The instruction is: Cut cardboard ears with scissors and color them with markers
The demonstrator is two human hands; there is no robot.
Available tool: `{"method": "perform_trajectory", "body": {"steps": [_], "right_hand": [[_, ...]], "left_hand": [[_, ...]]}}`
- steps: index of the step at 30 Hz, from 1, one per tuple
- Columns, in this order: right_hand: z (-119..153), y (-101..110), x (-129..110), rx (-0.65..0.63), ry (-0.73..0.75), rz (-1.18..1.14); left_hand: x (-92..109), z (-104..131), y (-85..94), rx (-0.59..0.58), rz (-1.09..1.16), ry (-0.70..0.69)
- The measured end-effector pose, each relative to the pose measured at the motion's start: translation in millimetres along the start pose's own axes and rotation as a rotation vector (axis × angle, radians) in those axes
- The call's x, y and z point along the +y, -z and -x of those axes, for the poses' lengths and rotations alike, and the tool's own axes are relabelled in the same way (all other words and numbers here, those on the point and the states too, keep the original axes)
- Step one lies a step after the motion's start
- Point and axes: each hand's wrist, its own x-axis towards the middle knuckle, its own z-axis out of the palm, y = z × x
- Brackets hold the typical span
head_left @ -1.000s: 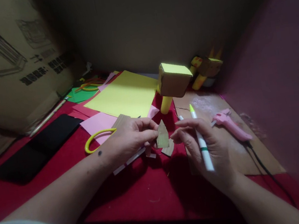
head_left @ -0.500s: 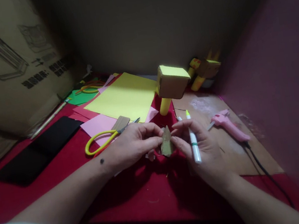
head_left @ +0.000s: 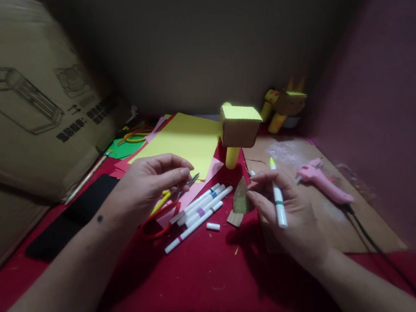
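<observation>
My right hand [head_left: 293, 211] pinches a small pointed, greenish-brown cardboard piece [head_left: 240, 197] between thumb and forefinger. Tucked among the same fingers is a white marker [head_left: 279, 200], uncapped, its yellow tip up. My left hand [head_left: 154, 187] is raised over the scissors [head_left: 159, 202], thumb and forefinger close together; what they hold, if anything, I cannot make out. The scissors have one yellow and one red handle, and the hand partly hides them. Between my hands lie several white markers [head_left: 200, 211], a loose cap [head_left: 213, 226] and a small cardboard scrap [head_left: 235, 218].
A boxy cardboard figure with a yellow top [head_left: 241, 125] stands behind my hands. Yellow paper [head_left: 182, 139] lies at the back. A pink glue gun [head_left: 323, 181] rests on a cardboard sheet [head_left: 339, 241] at right. A black flat object [head_left: 73, 216] and a large carton [head_left: 19, 162] are left.
My left hand has let go of the cardboard piece and moved left and up, over the scissors. The right hand keeps the piece and marker. The white markers now show.
</observation>
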Motion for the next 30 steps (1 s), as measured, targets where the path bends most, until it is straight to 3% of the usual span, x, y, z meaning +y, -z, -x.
{"method": "perform_trajectory", "body": {"steps": [3,7,10,16,19,22,25,27,30], "right_hand": [[2.3,-2.7,2.1,-0.007,0.019,-0.011],[4.8,-6.6,4.2,-0.042,0.029,-0.053],[6.0,-8.6,4.9,-0.077,0.024,-0.088],[3.9,-6.5,2.1,-0.099,-0.009,-0.108],[-1.3,-0.6,-1.8,-0.037,0.001,-0.085],[-7.4,5.8,-5.9,0.055,0.024,-0.098],[-10.0,8.4,-6.5,0.067,0.045,-0.097],[-8.7,7.5,-4.0,0.037,0.065,-0.077],[-4.8,4.5,1.1,-0.021,0.083,-0.028]], "left_hand": [[0.4,8.3,-9.7,-0.116,-0.079,0.049],[-6.6,15.2,-37.8,-0.354,-0.058,0.157],[-14.0,14.4,-51.3,-0.431,-0.045,0.150],[-16.5,9.1,-46.0,-0.445,-0.066,0.153],[-13.7,6.6,-37.7,-0.454,-0.127,0.163],[-14.1,5.8,-35.4,-0.522,-0.254,0.271],[-17.2,7.7,-44.6,-0.605,-0.367,0.354],[-18.6,9.8,-53.8,-0.619,-0.474,0.298],[-17.2,12.0,-61.0,-0.509,-0.691,0.081]]}}
